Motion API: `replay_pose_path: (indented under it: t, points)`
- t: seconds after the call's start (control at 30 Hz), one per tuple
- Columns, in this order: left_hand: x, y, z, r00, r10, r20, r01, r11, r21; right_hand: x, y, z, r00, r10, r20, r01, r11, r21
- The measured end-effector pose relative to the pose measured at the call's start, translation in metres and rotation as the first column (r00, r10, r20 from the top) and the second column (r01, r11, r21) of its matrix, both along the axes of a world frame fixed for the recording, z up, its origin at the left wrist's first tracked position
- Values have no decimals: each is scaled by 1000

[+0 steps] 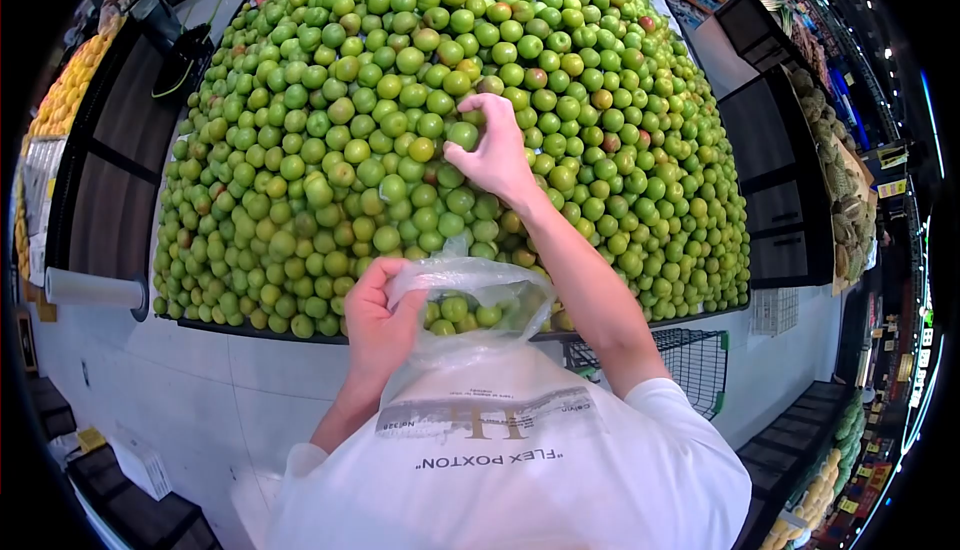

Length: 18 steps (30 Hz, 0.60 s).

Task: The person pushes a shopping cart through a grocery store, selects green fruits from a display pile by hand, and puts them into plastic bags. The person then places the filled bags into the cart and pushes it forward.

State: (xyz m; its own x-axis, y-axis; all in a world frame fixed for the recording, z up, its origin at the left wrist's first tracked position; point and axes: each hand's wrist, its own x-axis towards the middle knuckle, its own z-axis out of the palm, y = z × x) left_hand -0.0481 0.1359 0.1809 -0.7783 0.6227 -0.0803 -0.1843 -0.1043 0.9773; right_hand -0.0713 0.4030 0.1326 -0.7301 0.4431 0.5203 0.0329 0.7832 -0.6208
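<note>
Right hand parted around a green fruit beyond the plastic bag

Left hand pinched the bag's mouth; beyond the bag, on the fruit pile, right thumb and forefinger stood apart about the fruit. Picking one out seemed the step in hand, calling for a closing pinch that spared its neighbours. Contact could not be told, other right fingers were hidden, and whether fruit showing through the bag lay inside it was unclear.
</note>
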Motion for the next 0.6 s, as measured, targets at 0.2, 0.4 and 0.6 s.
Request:
replay_pose_path:
  t: [0.2,0.4,0.6]
  points:
    - [-4,-5,-1,995,-28,93,26,999,26,102,-35,84,790,582,-192,-558,554,-618]
    - [-8,-2,-3,985,-109,137,104,994,42,139,-86,48,479,878,5,-588,325,-741]
    - [-2,-1,2,992,-1,125,0,1000,7,122,-130,1,736,538,412,-288,798,-529]
